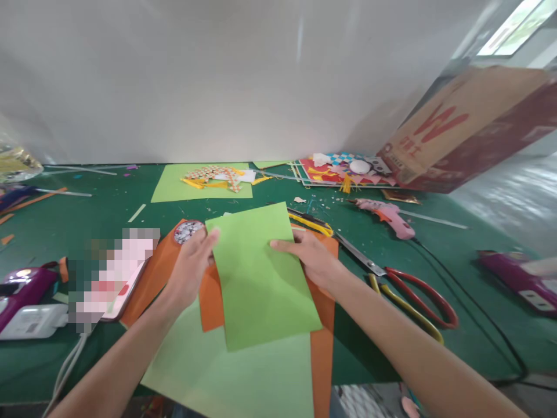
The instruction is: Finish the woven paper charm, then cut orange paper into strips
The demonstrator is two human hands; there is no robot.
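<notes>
A sheet of bright green paper (261,278) is held up between both hands. My left hand (194,261) pinches its upper left edge, thumb on the front. On the right edge, my right hand (311,255) grips the sheet with the thumb across its face and the other fingers behind. Under it lie a larger pale green sheet (191,360) and orange paper (324,354). A round patterned piece (188,231) sits beside my left hand. Near my right hand are a yellow-handled cutter (311,222) and scissors (391,278) with red and yellow handles.
A pink glue gun (389,217) with a black cord and a purple tool (520,281) lie right. Left are a phone (126,278), partly blurred, and a white power adapter (37,320). Craft pieces (217,174) lie at the back, by a paper bag (461,128).
</notes>
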